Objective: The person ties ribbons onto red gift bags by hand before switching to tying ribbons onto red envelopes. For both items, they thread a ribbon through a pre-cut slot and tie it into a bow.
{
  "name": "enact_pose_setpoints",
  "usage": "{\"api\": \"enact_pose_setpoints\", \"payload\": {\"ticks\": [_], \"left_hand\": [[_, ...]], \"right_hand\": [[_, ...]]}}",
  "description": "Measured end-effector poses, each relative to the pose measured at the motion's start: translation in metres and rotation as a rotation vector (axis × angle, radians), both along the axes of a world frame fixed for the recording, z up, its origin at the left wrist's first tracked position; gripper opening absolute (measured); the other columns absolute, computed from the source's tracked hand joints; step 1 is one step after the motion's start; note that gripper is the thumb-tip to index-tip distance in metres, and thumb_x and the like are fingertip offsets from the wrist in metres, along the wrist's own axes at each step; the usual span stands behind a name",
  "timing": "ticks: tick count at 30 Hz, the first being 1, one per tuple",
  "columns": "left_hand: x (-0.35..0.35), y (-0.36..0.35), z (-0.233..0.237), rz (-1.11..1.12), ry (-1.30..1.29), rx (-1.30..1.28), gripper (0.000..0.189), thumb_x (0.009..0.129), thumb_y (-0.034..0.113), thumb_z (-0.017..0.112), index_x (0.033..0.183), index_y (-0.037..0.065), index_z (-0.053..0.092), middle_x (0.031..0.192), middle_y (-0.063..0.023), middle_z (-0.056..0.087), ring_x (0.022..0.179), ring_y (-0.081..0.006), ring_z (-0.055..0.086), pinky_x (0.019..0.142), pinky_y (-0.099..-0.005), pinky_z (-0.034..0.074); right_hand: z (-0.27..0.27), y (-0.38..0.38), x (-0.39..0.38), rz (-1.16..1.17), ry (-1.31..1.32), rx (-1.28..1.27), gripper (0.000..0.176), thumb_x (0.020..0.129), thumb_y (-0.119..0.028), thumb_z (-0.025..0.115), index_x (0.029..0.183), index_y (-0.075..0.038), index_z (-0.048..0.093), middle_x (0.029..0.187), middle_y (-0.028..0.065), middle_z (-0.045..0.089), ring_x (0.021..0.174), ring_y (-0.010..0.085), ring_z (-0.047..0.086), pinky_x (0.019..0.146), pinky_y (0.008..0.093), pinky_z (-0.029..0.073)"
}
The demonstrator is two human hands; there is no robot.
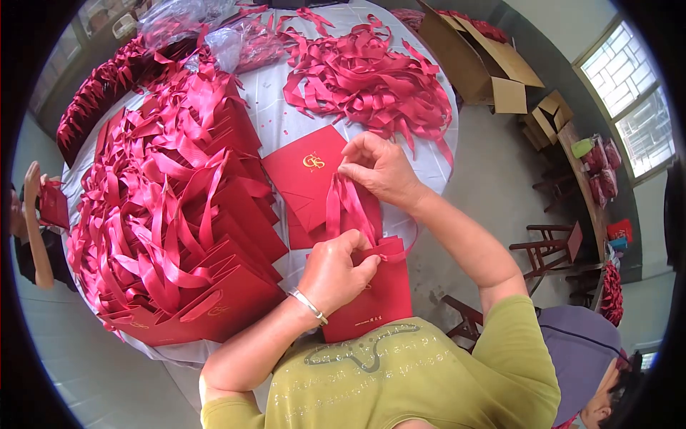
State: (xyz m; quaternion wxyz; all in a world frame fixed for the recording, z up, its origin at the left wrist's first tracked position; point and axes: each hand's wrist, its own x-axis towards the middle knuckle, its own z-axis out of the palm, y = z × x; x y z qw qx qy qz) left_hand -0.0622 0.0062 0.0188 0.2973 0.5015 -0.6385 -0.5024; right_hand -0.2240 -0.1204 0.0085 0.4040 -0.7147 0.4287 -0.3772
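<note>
My left hand [341, 270], with a silver bracelet on the wrist, grips the top edge of a red paper gift bag [371, 304] at the table's near edge. My right hand [379, 171] is raised above it and pinches a red satin ribbon [344, 207] that runs down to the bag's top. Under the ribbon lies a flat red bag with a gold emblem [306, 171] on the white table [282, 121].
A big heap of finished red bags with ribbon handles [179, 214] fills the table's left side. Loose red ribbons [368, 79] are piled at the far side. Open cardboard boxes [479, 64] stand at the upper right, wooden chairs [550, 247] to the right. Another person [32, 229] at the left edge holds a red bag.
</note>
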Motion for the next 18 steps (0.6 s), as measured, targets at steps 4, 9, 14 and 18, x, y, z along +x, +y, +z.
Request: {"api": "enact_pose_setpoints", "payload": {"ticks": [4,9,14,18], "left_hand": [[0.000,0.000,0.003,-0.015,-0.024,0.016,0.018,0.087,0.012,0.073,0.091,-0.004,0.065,0.073,-0.0124,0.071,0.063,-0.0142,0.071,0.055,-0.0295,0.054],[0.001,-0.003,0.005,0.008,-0.059,0.023,0.020,0.088,0.014,0.073,0.095,-0.004,0.069,0.072,-0.0152,0.070,0.060,-0.0153,0.070,0.056,-0.0318,0.053],[0.000,-0.002,-0.002,0.015,-0.064,-0.112,0.020,0.088,0.015,0.072,0.094,-0.004,0.069,0.069,-0.0155,0.069,0.059,-0.0149,0.068,0.055,-0.0321,0.051],[0.001,-0.006,-0.004,-0.015,-0.092,-0.104,0.017,0.090,0.013,0.070,0.093,-0.004,0.069,0.064,-0.0137,0.067,0.056,-0.0133,0.064,0.053,-0.0314,0.050]], "right_hand": [[-0.001,0.004,-0.005,-0.012,-0.077,0.063,0.018,0.090,-0.006,0.073,0.103,-0.003,0.062,0.090,0.0010,0.068,0.084,0.0055,0.063,0.074,0.0216,0.053],[0.016,0.037,-0.048,-0.081,0.058,-0.023,0.019,0.085,-0.016,0.078,0.094,-0.002,0.068,0.086,0.0008,0.069,0.073,0.0056,0.061,0.064,0.0239,0.048],[0.033,0.098,-0.084,0.219,0.329,-0.151,0.034,0.068,-0.018,0.088,0.093,-0.007,0.069,0.109,0.0079,0.070,0.110,0.0288,0.063,0.103,0.0429,0.043],[0.028,0.119,-0.092,0.125,0.421,-0.371,0.027,0.068,-0.012,0.087,0.086,-0.008,0.067,0.105,0.0076,0.070,0.110,0.0311,0.062,0.098,0.0425,0.045]]}}
